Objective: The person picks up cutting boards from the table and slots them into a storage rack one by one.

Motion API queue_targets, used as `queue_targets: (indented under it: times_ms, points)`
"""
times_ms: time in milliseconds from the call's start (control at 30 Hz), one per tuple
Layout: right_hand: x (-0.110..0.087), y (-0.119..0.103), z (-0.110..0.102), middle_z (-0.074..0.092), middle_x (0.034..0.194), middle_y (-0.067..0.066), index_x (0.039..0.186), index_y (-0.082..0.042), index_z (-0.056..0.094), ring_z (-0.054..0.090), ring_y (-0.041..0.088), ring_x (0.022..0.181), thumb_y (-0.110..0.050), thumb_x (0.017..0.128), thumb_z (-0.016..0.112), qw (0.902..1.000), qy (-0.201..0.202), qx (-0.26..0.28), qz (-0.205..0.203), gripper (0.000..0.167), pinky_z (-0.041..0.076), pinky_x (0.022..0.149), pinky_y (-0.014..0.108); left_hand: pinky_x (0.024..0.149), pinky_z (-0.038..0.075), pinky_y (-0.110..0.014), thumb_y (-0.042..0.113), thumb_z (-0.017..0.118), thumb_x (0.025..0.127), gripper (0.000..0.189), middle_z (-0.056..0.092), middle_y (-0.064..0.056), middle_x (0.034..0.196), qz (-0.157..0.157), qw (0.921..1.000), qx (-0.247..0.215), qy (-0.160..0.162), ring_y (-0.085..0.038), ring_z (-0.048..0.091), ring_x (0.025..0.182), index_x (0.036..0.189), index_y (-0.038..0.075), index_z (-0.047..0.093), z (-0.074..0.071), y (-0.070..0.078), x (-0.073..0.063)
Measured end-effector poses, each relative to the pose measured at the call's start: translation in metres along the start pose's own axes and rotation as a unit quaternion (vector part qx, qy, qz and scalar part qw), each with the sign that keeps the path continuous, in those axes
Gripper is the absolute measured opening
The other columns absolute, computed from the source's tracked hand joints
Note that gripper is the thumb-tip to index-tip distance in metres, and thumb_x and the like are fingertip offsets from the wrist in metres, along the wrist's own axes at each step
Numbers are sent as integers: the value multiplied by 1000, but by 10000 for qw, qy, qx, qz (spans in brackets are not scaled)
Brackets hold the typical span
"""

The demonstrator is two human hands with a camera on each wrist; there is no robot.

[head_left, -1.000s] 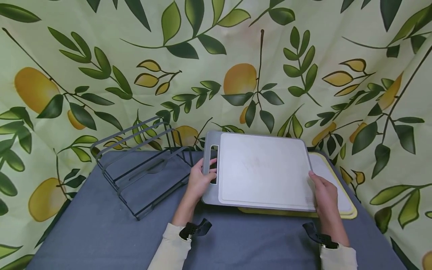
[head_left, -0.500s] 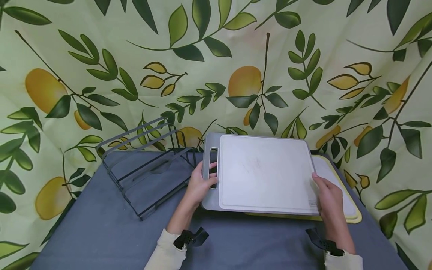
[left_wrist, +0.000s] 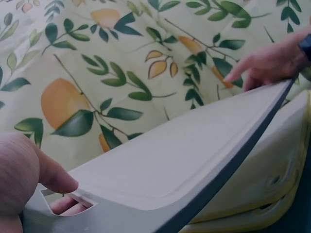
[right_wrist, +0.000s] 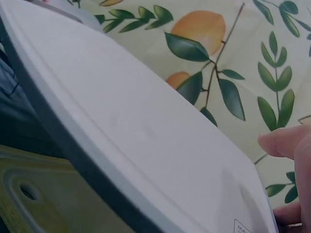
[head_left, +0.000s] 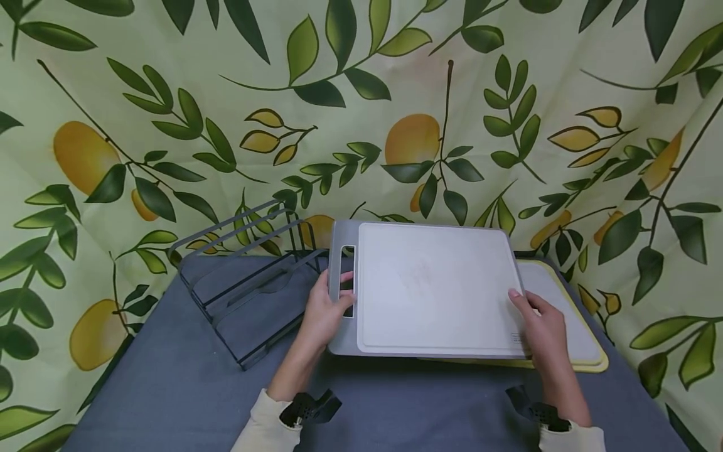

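A white cutting board (head_left: 435,289) with a grey rim and a handle slot is held tilted up at the middle of the table. My left hand (head_left: 324,311) grips its left end, fingers through the slot and thumb on the front. At the opposite edge is my right hand (head_left: 545,326). Its thumb (right_wrist: 279,141) stands out, apart from the board's face, while other fingers touch the edge; some are hidden behind it. Under and behind lie white boards with yellow rims (head_left: 600,362), partly covered; the left wrist view shows two layers.
A black wire rack (head_left: 226,345) stands on the left, its right end close to my left hand and the held board. Blue-grey cloth (head_left: 418,414) covers the table. A leaf-and-fruit patterned curtain (head_left: 350,37) hangs behind and at the sides.
The held cutting board has shifted slightly left with my left hand. My right thumb has slid a little left over the board's edge and now looks raised. The rack has not visibly moved.
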State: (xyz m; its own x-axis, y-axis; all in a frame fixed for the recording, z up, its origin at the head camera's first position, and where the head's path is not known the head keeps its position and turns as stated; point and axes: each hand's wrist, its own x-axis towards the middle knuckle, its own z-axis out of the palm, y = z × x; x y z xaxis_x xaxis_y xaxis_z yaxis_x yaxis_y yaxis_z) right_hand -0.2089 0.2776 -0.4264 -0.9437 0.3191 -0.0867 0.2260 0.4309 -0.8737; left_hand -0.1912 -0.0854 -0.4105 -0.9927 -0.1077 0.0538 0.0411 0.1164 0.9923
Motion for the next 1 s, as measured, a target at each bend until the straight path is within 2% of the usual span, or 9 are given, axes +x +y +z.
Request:
queue_targets:
  times_ms: [133, 233, 400, 567, 667, 767, 867, 1000]
  points:
    - [-1, -5, 3, 50, 140, 24, 151, 1, 43, 53, 20, 100, -56, 101, 50, 9994, 20, -261, -228, 76, 45, 62, 14, 101, 52, -52, 3, 59, 96, 52, 60, -14, 142, 48, 9998, 42, 170, -29, 69, 112, 146, 7, 44, -5, 5, -5]
    - [-3, -10, 5, 51, 139, 25, 151, 1, 44, 52, 18, 97, -57, 100, 51, 9988, -27, -362, -323, 77, 46, 63, 17, 102, 52, -54, 3, 58, 97, 50, 61, -15, 141, 67, 9996, 82, 277, -30, 70, 111, 145, 6, 45, -8, 8, -8]
    - [-4, -19, 9, 52, 138, 26, 151, 2, 43, 52, 25, 103, -56, 100, 51, 9974, -110, -535, -479, 78, 45, 66, 21, 95, 56, -50, 3, 57, 98, 46, 63, -14, 138, 146, 9989, 82, 444, -30, 74, 105, 143, 9, 48, -15, 11, -13]
    - [-7, -28, 17, 46, 140, 29, 154, 5, 35, 48, 36, 116, -58, 100, 50, 9927, -400, -920, -676, 85, 46, 82, 37, 91, 59, -48, 3, 55, 99, 44, 67, -15, 131, 357, 9979, -68, 528, -30, 75, 101, 142, 10, 49, -26, 17, -20]
    - [-8, -37, 24, 43, 144, 30, 155, 6, 31, 45, 39, 123, -58, 100, 50, 9915, -510, -917, -775, 87, 46, 93, 49, 92, 60, -44, 2, 51, 101, 43, 65, -14, 135, 589, 9966, -85, 572, -32, 74, 106, 144, 8, 48, -34, 21, -23]
    - [-8, -46, 28, 41, 145, 31, 155, 7, 30, 44, 40, 125, -56, 100, 51, 9898, -572, -885, -954, 86, 44, 98, 54, 91, 60, -37, 2, 46, 104, 42, 61, -12, 142, 759, 9952, -55, 622, -31, 71, 112, 145, 7, 45, -43, 24, -27]
    - [-9, -55, 31, 40, 146, 32, 154, 8, 31, 45, 41, 126, -54, 100, 52, 9873, -681, -882, -1128, 85, 44, 99, 55, 91, 59, -33, 2, 44, 106, 41, 59, -13, 144, 884, 9936, 13, 699, -25, 71, 111, 146, 6, 44, -52, 26, -31]
    - [-10, -68, 38, 38, 149, 31, 155, 6, 30, 46, 43, 128, -55, 100, 53, 9845, -897, -882, -1223, 85, 46, 100, 57, 88, 60, -27, 3, 43, 106, 41, 59, -15, 144, 1107, 9901, 60, 861, -10, 69, 103, 147, 5, 44, -64, 29, -37]
